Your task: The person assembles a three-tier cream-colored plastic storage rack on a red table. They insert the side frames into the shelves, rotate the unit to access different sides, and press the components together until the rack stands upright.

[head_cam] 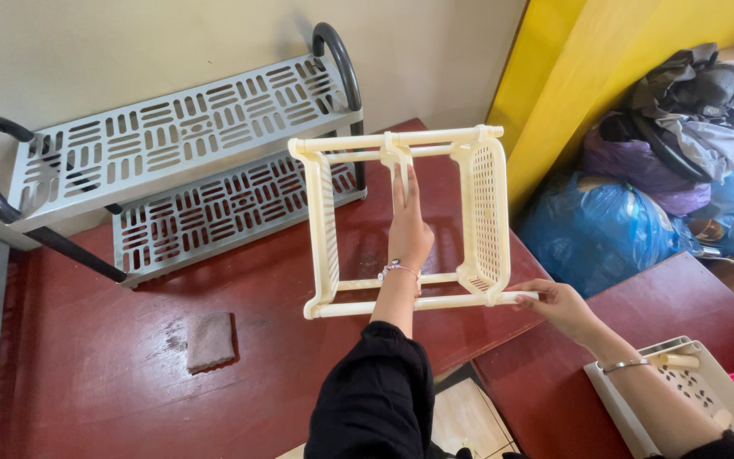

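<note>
A cream plastic rack frame (486, 208) with two perforated side panels and thin rods is held up above the red floor. My left hand (409, 225) reaches through the frame's middle, fingers straight, touching the top crossbar's centre clip. My right hand (558, 302) pinches the end of the lower front rod at the frame's right corner. A bracelet sits on each wrist.
A grey slotted two-tier shoe rack (180, 127) with black tube ends stands against the wall. A brown cloth (211, 340) lies on the red floor (87, 374). Another cream perforated tray (690, 382) lies at lower right. Blue and purple bags (596, 229) pile beside a yellow panel (571, 76).
</note>
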